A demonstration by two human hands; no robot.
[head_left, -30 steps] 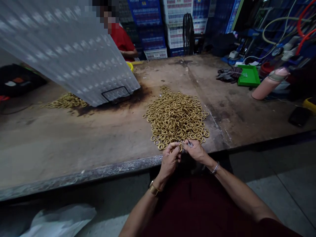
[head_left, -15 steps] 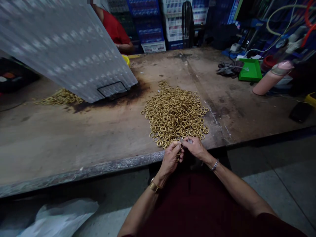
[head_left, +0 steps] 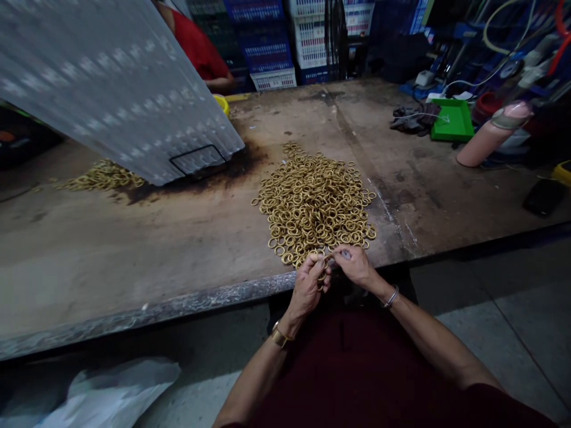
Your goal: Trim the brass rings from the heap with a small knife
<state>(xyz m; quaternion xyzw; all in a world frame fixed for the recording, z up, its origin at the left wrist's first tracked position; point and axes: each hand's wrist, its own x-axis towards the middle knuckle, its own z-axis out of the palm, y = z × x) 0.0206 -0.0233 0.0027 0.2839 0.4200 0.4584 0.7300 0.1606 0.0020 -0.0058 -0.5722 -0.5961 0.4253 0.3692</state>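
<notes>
A heap of brass-coloured rings (head_left: 312, 205) lies near the front edge of the wooden table. At its near side, my left hand (head_left: 311, 279) is curled round several of these rings. My right hand (head_left: 354, 266) is just to the right, its fingertips pinched close to those of my left hand. A small greyish object (head_left: 345, 254) shows between the right fingers; its full shape is hidden. The two hands nearly meet above the table edge.
A grey ribbed panel (head_left: 134, 89) leans over the left side, with more rings (head_left: 104, 176) beside it. A green tray (head_left: 452, 120), a pink bottle (head_left: 493, 135) and a black object (head_left: 543, 197) are at right. A person in red (head_left: 196, 47) is behind the panel.
The right fingertips have shifted slightly at the left hand's fingers. The view has moved a little; the heap looks much the same.
</notes>
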